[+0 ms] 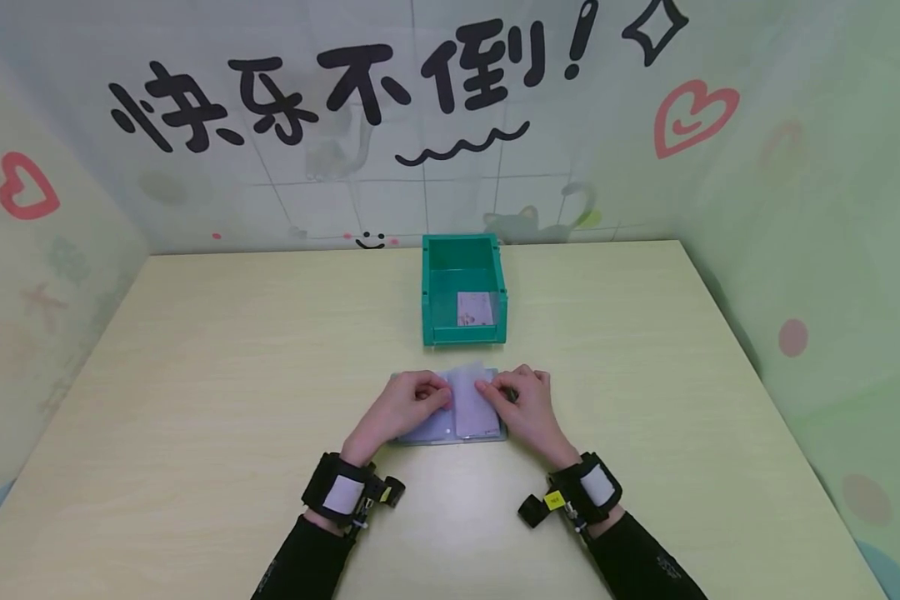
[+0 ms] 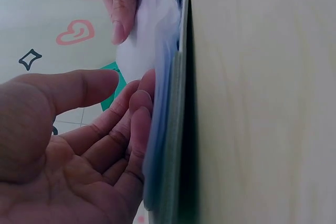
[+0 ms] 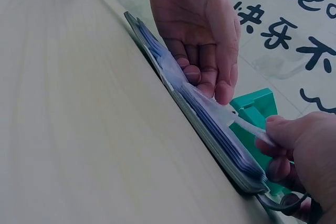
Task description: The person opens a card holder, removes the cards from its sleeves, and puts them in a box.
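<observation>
Here's the album [image 1: 429,432], lying open on the table just in front of the green bin, a flat oblong with rounded corners. Stiff grey-green covers [image 2: 172,156] sit beneath a stack of thin, bluish sleeves, their edges layered tightly like a fan. And one filmy, milky page [image 1: 474,407] stands proud of that stack, limp and softly creased, its surface cloudy rather than clear.

Right hand [image 1: 527,402] on it: thumb and bent fingers pinch the page's edge firmly, no gap between them. By that hand, a narrow dark strap [image 3: 278,206] curves out from the album's end. Over to the left hand [image 1: 414,402]: a looser affair, fingers gently bent with their tips against the sleeves, thumb standing apart, nothing clasped between.

Just beyond, the bin [image 1: 465,335], glossy moulded plastic, boxy with a thick front lip; inside lies a small, flat, pale pinkish rectangle [image 1: 474,308]. All on a table [image 1: 232,375] of pale, smooth, faintly wood-grained finish. Soft black cuffs [image 1: 585,489] wrap both wrists above dark fabric sleeves. Behind, a pale, gently creased backdrop [image 1: 360,200] carries chunky, round-ended black characters and outlined red hearts.
</observation>
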The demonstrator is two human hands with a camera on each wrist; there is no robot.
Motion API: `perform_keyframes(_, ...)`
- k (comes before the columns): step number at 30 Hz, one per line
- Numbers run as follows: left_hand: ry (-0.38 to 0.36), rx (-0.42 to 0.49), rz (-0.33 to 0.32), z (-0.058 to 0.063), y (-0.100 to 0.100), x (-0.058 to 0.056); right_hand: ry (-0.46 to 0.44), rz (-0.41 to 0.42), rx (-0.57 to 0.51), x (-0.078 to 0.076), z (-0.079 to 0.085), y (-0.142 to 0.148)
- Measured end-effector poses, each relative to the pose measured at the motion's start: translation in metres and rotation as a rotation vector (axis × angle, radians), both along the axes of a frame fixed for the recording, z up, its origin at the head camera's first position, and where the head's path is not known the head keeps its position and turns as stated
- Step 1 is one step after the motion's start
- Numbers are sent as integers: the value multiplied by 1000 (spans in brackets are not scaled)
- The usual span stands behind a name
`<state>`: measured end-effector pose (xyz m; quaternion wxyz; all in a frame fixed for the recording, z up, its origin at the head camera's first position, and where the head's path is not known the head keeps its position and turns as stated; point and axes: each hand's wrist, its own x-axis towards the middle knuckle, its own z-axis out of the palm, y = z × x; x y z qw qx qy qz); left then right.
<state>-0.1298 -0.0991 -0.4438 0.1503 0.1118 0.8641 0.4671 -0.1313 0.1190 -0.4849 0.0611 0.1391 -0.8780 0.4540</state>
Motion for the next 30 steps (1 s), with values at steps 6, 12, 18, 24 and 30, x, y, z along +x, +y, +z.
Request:
perform_keyframes(6,1,-3,7,0,0,1,-15,7,2,0,-1,2)
perform_keyframes(12,-5,-8,24,-2,1,-1,48,80,-63,-1,-3,5)
perform_keyframes(18,-35,10,70,-2,0,-2,208,285,-25,0,-8,5)
perform_keyframes(24,-48,27,139,3,-3,-1,257,323,147,3,-8,1)
perform_keyframes(30,-6,-26,221,6,-15,-1,137,209,191,2,-5,6)
